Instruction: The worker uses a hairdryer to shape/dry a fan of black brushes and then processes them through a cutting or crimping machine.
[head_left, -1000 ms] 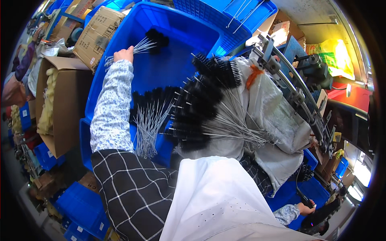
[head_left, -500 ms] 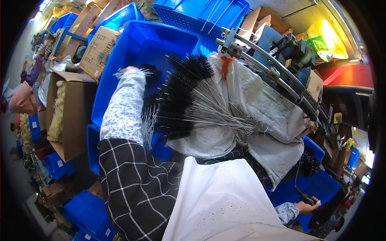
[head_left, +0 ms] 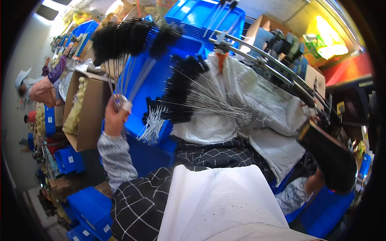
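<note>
blue bin (head_left: 161, 86) at 12 o'clock, brushes piled inside | bunch of black wire brushes (head_left: 128, 38) fanning toward 12 o'clock above left hand (head_left: 116, 116), clenched on the stems | right hand (head_left: 313, 182) at 4 o'clock, grip hidden

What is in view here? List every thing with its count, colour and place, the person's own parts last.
bunch of wire brushes: one bunch, black bristles on silver wire stems, raised upright in the left hand
pile of wire brushes: many, black and silver, lying on the white sack
loose wire stems: a cluster, silver, in the big bin
big bin: one, blue, centre
white sack: one, white, right of the bin
cardboard box: one, brown, left of the bin
metal rack: one, grey, upper right
small crates: several, blue, lower left
left hand: grip closed round the stems
right hand: lower right, grip hidden by a dark object
</note>
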`<action>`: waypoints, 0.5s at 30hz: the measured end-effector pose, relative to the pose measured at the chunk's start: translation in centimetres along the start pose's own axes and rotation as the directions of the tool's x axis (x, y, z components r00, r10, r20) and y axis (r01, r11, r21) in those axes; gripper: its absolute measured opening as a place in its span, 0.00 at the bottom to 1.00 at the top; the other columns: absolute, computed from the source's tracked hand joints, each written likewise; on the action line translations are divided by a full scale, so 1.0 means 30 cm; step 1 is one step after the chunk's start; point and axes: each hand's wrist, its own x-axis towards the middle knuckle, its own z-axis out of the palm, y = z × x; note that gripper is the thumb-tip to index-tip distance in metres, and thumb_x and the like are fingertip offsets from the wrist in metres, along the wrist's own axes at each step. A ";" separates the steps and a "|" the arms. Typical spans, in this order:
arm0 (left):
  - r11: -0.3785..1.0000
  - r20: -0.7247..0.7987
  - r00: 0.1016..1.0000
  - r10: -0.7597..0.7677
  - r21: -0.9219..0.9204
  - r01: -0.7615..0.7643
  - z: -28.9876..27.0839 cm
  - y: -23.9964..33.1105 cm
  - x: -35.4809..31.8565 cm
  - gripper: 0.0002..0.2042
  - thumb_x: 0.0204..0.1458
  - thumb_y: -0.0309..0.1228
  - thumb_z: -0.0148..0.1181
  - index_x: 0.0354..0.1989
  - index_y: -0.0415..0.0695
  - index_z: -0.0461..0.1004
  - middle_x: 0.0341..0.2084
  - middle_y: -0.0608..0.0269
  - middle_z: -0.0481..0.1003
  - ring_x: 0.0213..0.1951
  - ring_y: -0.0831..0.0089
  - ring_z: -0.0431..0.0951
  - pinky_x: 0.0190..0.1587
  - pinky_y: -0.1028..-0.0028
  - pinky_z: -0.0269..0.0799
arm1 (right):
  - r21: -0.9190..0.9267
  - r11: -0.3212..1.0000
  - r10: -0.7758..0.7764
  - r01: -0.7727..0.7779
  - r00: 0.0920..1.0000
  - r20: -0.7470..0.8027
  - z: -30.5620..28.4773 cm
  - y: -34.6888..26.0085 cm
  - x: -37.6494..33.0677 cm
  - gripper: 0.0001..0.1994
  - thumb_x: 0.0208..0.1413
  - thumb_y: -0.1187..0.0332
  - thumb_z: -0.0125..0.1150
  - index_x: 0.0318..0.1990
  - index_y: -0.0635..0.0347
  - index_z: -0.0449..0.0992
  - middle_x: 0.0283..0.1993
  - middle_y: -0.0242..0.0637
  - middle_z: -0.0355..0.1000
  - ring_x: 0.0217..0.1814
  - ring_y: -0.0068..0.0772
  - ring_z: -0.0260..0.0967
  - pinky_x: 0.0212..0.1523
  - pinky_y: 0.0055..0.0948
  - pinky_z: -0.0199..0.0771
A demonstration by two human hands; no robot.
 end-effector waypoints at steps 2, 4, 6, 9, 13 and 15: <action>0.987 0.086 0.996 -0.028 -0.153 0.041 0.139 -0.006 -0.094 0.11 0.44 0.27 0.55 0.36 0.44 0.62 0.14 0.68 0.66 0.13 0.86 0.60 0.13 0.87 0.52 | 0.046 0.998 0.036 -0.034 0.999 -0.033 0.025 -0.022 0.003 0.07 0.44 0.71 0.50 0.28 0.68 0.67 0.26 0.38 0.65 0.23 0.28 0.61 0.26 0.23 0.64; 0.970 0.217 0.976 0.005 -0.239 0.048 0.309 -0.007 -0.163 0.11 0.45 0.26 0.54 0.37 0.43 0.61 0.15 0.67 0.66 0.13 0.85 0.60 0.13 0.87 0.52 | 0.073 0.994 0.083 -0.076 0.993 -0.088 0.047 -0.031 -0.001 0.07 0.44 0.72 0.50 0.29 0.68 0.68 0.26 0.38 0.66 0.22 0.28 0.61 0.25 0.23 0.64; 0.953 0.300 0.953 0.033 -0.298 0.061 0.415 -0.015 -0.223 0.10 0.46 0.26 0.52 0.37 0.42 0.62 0.15 0.66 0.66 0.12 0.85 0.60 0.13 0.87 0.50 | 0.135 0.986 0.109 -0.095 0.988 -0.106 0.105 -0.029 0.004 0.07 0.43 0.73 0.50 0.29 0.69 0.68 0.27 0.38 0.66 0.22 0.28 0.61 0.25 0.23 0.64; 0.926 0.452 0.891 -0.038 -0.320 0.201 0.514 -0.040 -0.242 0.08 0.47 0.26 0.49 0.36 0.39 0.63 0.13 0.66 0.65 0.11 0.85 0.58 0.12 0.86 0.48 | 0.206 0.971 0.152 -0.122 0.979 -0.137 0.135 -0.053 0.009 0.07 0.43 0.74 0.51 0.30 0.69 0.68 0.27 0.39 0.67 0.22 0.27 0.62 0.25 0.23 0.64; 0.921 0.556 0.831 0.018 -0.332 0.203 0.562 -0.116 -0.261 0.06 0.48 0.29 0.48 0.32 0.40 0.62 0.11 0.65 0.64 0.09 0.83 0.57 0.10 0.85 0.49 | 0.304 0.942 0.198 -0.142 0.967 -0.161 0.130 -0.009 -0.015 0.07 0.42 0.75 0.51 0.31 0.69 0.68 0.28 0.39 0.67 0.22 0.27 0.62 0.24 0.22 0.65; 0.927 0.602 0.798 0.029 -0.315 0.204 0.574 -0.135 -0.272 0.06 0.49 0.30 0.47 0.31 0.41 0.62 0.11 0.64 0.63 0.08 0.82 0.57 0.09 0.84 0.50 | -0.380 0.919 -0.159 0.102 0.980 -0.119 0.081 0.090 -0.073 0.12 0.38 0.80 0.50 0.35 0.70 0.68 0.30 0.40 0.68 0.21 0.26 0.63 0.22 0.22 0.66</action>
